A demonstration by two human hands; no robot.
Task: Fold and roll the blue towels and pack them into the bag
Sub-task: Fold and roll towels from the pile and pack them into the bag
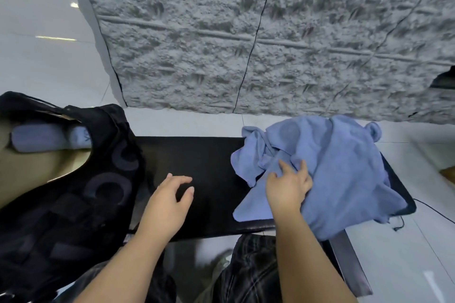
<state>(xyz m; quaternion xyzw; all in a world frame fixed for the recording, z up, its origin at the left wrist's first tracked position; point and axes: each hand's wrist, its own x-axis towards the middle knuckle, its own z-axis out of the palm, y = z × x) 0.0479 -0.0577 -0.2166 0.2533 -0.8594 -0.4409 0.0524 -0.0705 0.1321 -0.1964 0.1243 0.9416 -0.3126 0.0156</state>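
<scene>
Reaching from the near edge, both forearms come up over the black mat (pixel 209 162) that covers the small table. The left hand (pixel 170 198) hovers over bare mat near the middle, fingers loosely curved and holding nothing. The right hand (pixel 288 184) lies on the heap of blue towels (pixel 344 167), fingers spread and slightly bent into the cloth; whether they have gathered a fold is hard to tell, and it looks more like pressing than pinching.

That heap sits on the right part of the mat, crumpled, with one flat corner (pixel 248 209) pointing toward the near edge just left of the right wrist, and its far-right side hanging over the mat's edge. So the loose towels lie to the right of both hands, directly under the right one and well apart from the left. My judgement is that the next step is to draw one towel leftward onto the open mat, where the left hand waits to help spread it; the right hand is plainly the nearer.

Farther left stands the open black bag (pixel 81 179), with two rolled towels (pixel 41 139) already lying inside it, long axes running left to right. Behind everything rises a grey textured wall panel (pixel 270 32)
</scene>
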